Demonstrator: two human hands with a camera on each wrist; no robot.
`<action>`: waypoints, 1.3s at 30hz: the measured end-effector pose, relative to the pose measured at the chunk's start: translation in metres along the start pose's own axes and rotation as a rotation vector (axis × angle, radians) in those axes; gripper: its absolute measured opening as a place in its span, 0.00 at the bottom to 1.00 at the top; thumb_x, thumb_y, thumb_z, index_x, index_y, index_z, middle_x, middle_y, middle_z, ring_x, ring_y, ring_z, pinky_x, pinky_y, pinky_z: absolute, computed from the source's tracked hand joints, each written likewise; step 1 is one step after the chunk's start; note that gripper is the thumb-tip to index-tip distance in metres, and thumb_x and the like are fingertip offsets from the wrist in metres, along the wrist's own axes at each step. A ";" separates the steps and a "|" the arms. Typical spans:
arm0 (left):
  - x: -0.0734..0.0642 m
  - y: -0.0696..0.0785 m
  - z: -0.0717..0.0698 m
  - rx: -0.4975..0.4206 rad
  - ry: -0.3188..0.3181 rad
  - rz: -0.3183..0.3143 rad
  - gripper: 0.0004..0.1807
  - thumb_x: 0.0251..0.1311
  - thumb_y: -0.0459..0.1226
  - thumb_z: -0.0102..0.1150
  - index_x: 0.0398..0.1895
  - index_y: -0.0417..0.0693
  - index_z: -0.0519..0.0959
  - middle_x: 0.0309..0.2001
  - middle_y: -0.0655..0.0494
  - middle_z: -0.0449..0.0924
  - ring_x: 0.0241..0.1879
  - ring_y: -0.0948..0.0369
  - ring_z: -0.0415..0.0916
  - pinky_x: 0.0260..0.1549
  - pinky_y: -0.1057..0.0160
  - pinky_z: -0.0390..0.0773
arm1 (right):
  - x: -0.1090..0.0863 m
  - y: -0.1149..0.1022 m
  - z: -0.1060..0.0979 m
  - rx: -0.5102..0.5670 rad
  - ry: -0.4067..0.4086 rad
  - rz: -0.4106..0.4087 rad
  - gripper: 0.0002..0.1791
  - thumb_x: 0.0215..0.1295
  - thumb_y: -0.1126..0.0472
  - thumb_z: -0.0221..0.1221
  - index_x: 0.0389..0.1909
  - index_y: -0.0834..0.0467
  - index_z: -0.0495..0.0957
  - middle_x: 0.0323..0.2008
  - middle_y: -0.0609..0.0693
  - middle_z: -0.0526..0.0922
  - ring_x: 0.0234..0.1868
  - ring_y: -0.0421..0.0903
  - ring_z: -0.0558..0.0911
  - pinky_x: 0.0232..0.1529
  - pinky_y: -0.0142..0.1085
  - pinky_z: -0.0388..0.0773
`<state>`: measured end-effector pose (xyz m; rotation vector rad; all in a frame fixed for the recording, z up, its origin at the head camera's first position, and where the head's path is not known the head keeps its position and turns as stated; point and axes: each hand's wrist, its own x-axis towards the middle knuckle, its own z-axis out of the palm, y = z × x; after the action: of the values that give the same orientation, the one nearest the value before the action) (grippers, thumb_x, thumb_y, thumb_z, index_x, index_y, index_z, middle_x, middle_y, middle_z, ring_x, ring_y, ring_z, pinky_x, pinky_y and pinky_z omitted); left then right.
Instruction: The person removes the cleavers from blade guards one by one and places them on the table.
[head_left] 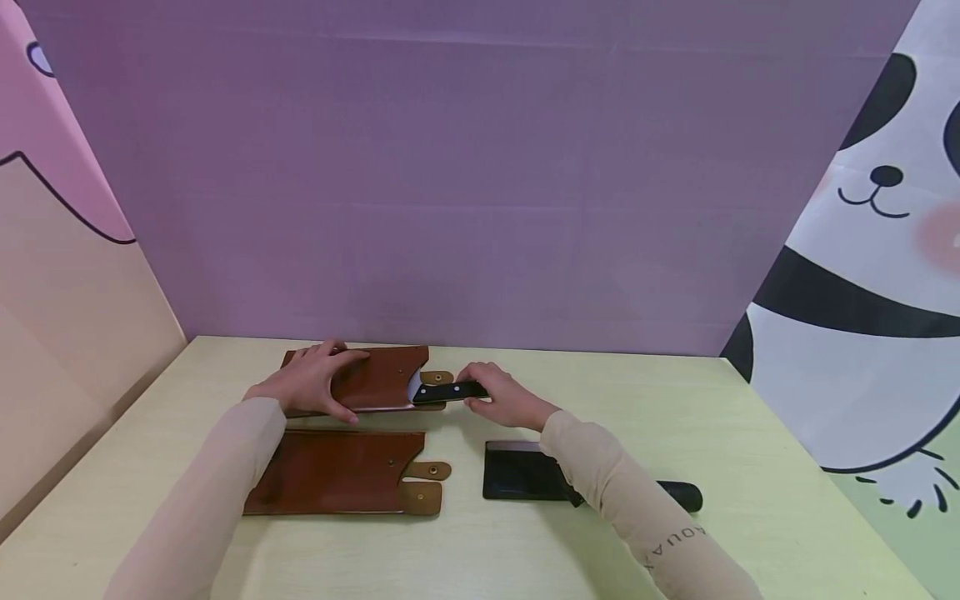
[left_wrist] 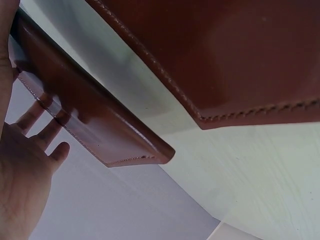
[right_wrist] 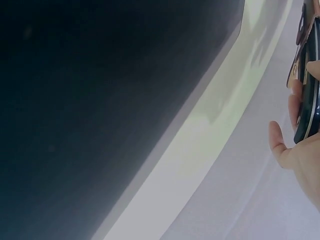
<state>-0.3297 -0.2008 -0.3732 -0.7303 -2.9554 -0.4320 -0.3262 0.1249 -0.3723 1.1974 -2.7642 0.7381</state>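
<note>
My left hand [head_left: 311, 382] spans the brown leather knife sheath [head_left: 386, 371] at the back of the table, gripping it across its width. Its thumb is at the near edge; in the left wrist view some fingers [left_wrist: 32, 117] reach the opposite edge. With my right hand [head_left: 506, 396] I hold the black riveted handle of a kitchen knife [head_left: 450, 392]. Most of the blade is hidden inside the sheath, and only a pale bit near the handle shows at its mouth. In the right wrist view that knife handle [right_wrist: 310, 100] lies between thumb and fingers, the little finger sticking out.
A second brown sheath [head_left: 337, 475] lies nearer, its strap tabs [head_left: 423, 496] pointing right. Under my right forearm rests a cleaver with a dark blade [head_left: 517, 475] and black handle [head_left: 682, 496]. A purple panel [head_left: 465, 167] stands behind the pale table [head_left: 637, 383].
</note>
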 end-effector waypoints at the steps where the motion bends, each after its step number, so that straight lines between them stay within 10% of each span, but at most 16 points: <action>1: 0.000 0.000 0.000 -0.002 -0.001 0.001 0.55 0.27 0.61 0.72 0.66 0.57 0.62 0.58 0.46 0.61 0.58 0.45 0.60 0.55 0.37 0.60 | 0.000 0.001 0.000 -0.002 -0.001 0.001 0.13 0.60 0.66 0.56 0.46 0.60 0.71 0.42 0.53 0.77 0.42 0.46 0.69 0.45 0.39 0.67; 39: -0.005 -0.010 -0.001 0.001 0.018 0.010 0.55 0.28 0.61 0.72 0.66 0.56 0.62 0.58 0.47 0.60 0.57 0.46 0.62 0.53 0.37 0.62 | -0.013 0.010 -0.010 -0.047 -0.022 0.030 0.13 0.61 0.65 0.56 0.47 0.59 0.70 0.42 0.51 0.76 0.42 0.45 0.69 0.46 0.39 0.68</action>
<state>-0.3300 -0.2123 -0.3754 -0.7368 -2.9340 -0.4344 -0.3260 0.1441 -0.3703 1.1657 -2.8066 0.6618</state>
